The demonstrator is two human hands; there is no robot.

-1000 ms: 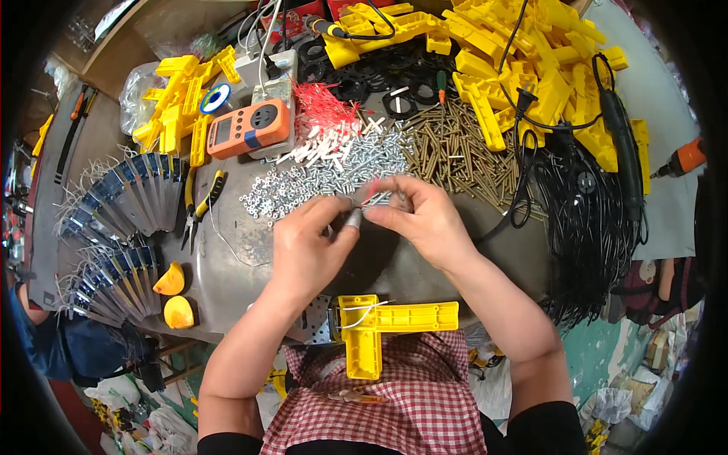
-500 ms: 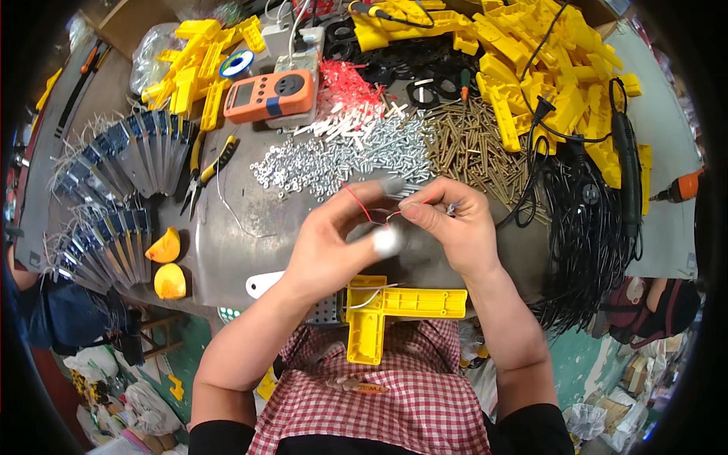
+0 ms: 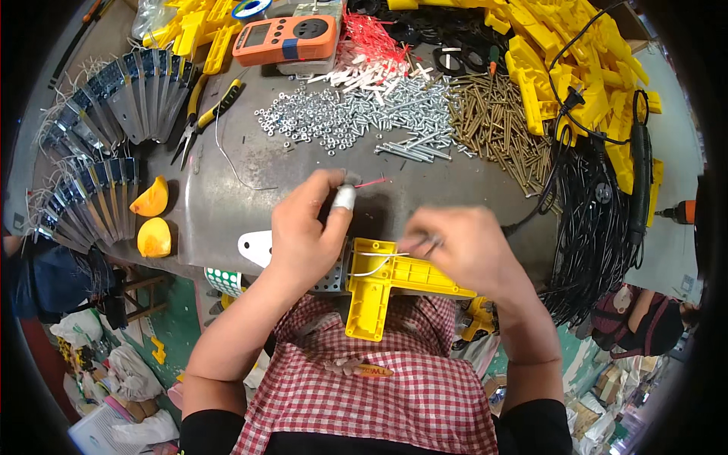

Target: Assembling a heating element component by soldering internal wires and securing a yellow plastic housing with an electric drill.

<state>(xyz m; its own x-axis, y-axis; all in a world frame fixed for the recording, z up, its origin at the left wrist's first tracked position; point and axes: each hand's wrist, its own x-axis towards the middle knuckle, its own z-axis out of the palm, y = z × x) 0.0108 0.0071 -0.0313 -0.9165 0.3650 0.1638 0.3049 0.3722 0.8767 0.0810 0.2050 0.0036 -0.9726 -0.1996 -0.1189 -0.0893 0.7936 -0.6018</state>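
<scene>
Here's your left hand (image 3: 311, 224), pinching a thin red wire (image 3: 373, 182) between thumb and finger above the counter (image 3: 201, 208)! Your right hand (image 3: 462, 246), blurred and curled, is over the yellow housing (image 3: 371, 288); whether it grips anything, I can't tell. Silver screws (image 3: 409, 114) lie beyond, beside brass-coloured ones (image 3: 500, 125).

red wire (image 3: 371, 183): thin, held sideways | yellow T-shaped housing (image 3: 368, 303): hollow side up

Two orange fruit pieces (image 3: 154, 238) on grey table (image 3: 208, 216); white bags (image 3: 133, 375) on green floor (image 3: 184, 330).
</scene>
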